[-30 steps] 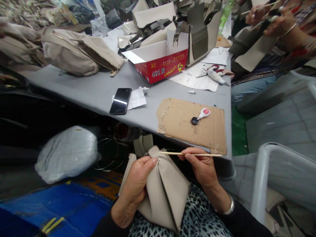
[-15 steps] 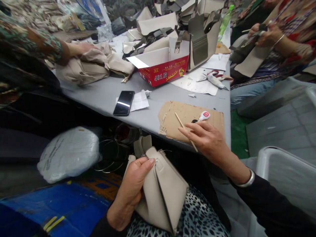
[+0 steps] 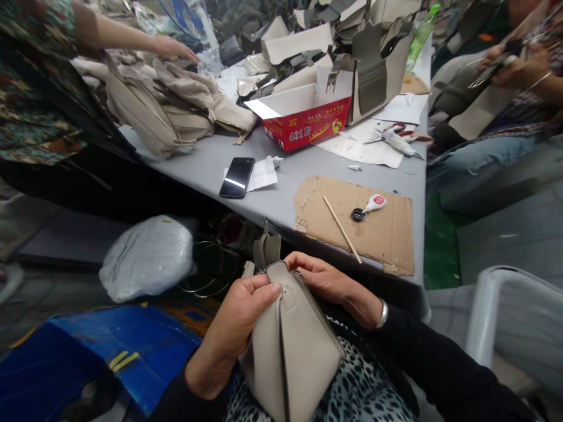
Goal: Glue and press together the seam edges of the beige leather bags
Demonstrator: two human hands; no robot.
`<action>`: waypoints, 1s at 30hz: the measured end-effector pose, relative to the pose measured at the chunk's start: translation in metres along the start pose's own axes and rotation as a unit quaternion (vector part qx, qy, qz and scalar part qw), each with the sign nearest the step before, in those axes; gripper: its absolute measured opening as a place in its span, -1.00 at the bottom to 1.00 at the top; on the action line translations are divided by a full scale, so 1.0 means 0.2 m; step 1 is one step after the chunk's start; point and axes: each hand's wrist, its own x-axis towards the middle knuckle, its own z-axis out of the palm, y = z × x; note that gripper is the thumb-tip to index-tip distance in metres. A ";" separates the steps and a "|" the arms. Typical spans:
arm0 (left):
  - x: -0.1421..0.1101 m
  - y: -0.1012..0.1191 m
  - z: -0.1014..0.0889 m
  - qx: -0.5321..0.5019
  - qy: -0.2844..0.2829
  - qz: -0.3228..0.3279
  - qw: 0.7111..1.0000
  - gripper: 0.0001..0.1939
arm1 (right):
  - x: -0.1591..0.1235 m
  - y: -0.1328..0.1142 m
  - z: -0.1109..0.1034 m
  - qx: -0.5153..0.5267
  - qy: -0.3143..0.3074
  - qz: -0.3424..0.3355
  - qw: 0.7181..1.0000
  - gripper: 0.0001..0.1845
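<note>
a black phone (image 3: 237,176) overlaps white paper (image 3: 264,175); a green bottle (image 3: 421,40) is farther back

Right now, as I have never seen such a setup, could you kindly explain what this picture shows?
There is no machine here: you are looking through a camera worn on a person's head, facing forward and down at two bare hands. The left hand grips a beige bag above the person's lap, its thumb on the near side. The right hand has its fingers at the bag's upper edge.

On the grey table lies a piece of cardboard, with a thin stick and a small white bottle on it. Farther left is a phone; behind stands a red box. Other people's arms show at both sides.
</note>
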 end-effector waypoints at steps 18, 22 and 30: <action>-0.11 -0.03 -0.04 0.029 -0.084 0.061 0.994 -0.60 | -0.05 -0.22 0.09 -0.044 -0.056 0.099 0.993 -0.55; -0.14 -0.03 -0.04 0.034 -0.098 0.071 0.992 -0.60 | -0.06 -0.25 0.12 -0.056 -0.054 0.104 0.992 -0.57; -0.17 0.02 -0.04 0.080 -0.124 0.086 0.985 -0.58 | -0.08 -0.30 0.14 -0.097 -0.077 0.116 0.986 -0.62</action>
